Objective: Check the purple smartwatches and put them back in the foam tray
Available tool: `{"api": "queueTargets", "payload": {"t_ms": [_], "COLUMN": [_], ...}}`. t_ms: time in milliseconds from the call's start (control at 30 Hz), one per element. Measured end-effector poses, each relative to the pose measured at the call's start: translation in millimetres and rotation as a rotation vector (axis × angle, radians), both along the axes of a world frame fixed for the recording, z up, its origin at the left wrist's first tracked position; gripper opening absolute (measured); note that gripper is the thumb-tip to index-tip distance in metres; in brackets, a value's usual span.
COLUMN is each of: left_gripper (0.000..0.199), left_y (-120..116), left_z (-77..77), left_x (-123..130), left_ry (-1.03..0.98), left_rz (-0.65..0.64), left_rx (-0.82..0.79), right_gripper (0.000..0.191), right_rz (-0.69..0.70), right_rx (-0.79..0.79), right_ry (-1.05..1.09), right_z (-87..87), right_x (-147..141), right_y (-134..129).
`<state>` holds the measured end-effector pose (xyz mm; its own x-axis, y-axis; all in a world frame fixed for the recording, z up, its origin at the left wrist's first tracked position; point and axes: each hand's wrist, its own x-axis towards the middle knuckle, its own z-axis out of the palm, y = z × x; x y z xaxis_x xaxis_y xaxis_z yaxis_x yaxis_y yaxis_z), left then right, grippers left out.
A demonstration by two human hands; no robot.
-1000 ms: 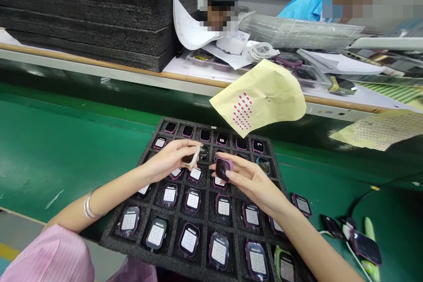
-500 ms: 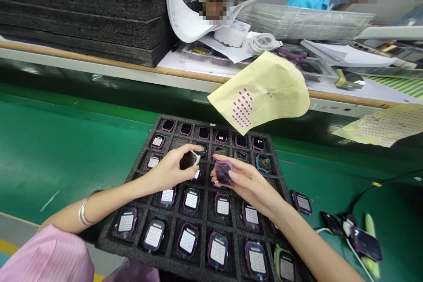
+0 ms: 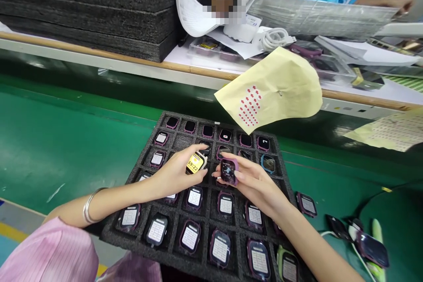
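Between the thumb and fingers of my left hand (image 3: pixel 180 169) is a smartwatch body with a pale case (image 3: pixel 196 163), its yellow screen lit and reading 19:22. My right hand (image 3: pixel 253 178) grips a purple smartwatch body (image 3: pixel 228 172) by its edges, its dark screen showing a small picture. Both hands are over a black foam tray (image 3: pixel 211 224) divided into compartments. Several strapless watches lie in it, mostly purple, with a blue one (image 3: pixel 267 164) and a green one (image 3: pixel 287 264) on the right side. Many screens in the nearer rows show white grids.
Beyond the tray runs a bench edge (image 3: pixel 194 72) with a yellow sticker sheet (image 3: pixel 274 90) hanging from it. Stacked black foam (image 3: pixel 99 13) stands at the back left. Right of the tray lie a watch (image 3: pixel 306 204) and a white cable (image 3: pixel 360 255). Two people are across the bench.
The pale watch's screen has gone from dark to a lit yellow face, and a picture has appeared on the purple watch's screen. Both hands keep their hold; the view has shifted slightly.
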<state>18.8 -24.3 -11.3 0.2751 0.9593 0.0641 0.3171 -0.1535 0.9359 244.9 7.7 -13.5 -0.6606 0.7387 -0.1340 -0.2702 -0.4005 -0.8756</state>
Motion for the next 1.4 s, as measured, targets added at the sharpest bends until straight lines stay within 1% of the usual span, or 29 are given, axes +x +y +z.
{"api": "queueTargets", "payload": {"t_ms": [100, 200, 367, 533, 700, 833, 1000, 1133, 1267, 1400], "left_gripper": [0.047, 0.044, 0.048, 0.043, 0.046, 0.041, 0.046, 0.043, 0.05, 0.045], "left_y": [0, -1, -2, -2, -3, -3, -3, -3, -4, -3], "left_z": [1.0, 2.1, 2.7, 6.0, 8.1, 8.6, 9.1, 8.6, 8.8, 10.7], "left_x": [0, 0, 0, -1, -1, -1, -1, -1, -1, -1], "left_ry": [0.06, 0.099, 0.044, 0.068, 0.064, 0.073, 0.074, 0.087, 0.061, 0.095], "left_rz": [-0.02, -0.04, -0.007, -0.052, -0.032, -0.065, -0.058, -0.076, -0.078, -0.085], "left_rx": [0.035, 0.011, 0.017, 0.013, 0.033, 0.021, 0.028, 0.02, 0.015, 0.01], "right_gripper": [0.035, 0.035, 0.036, 0.035, 0.038, 0.035, 0.036, 0.034, 0.037, 0.035], "right_rz": [-0.042, -0.043, -0.007, 0.0, 0.018, 0.012, 0.022, 0.006, -0.017, -0.043], "right_rx": [0.015, 0.03, 0.023, 0.029, 0.042, 0.042, 0.051, 0.044, 0.059, 0.057], "right_ry": [-0.006, -0.006, 0.007, -0.018, -0.025, -0.05, -0.04, -0.052, -0.049, -0.081], "right_z": [-0.4, 0.0, 1.5, 2.9, 3.2, 4.2, 7.4, 6.7, 6.0, 7.3], "right_x": [0, 0, 0, 0, 1, 3, 2, 1, 0, 1], "right_y": [-1, -1, -1, -3, -4, -5, -7, -8, -8, -8]}}
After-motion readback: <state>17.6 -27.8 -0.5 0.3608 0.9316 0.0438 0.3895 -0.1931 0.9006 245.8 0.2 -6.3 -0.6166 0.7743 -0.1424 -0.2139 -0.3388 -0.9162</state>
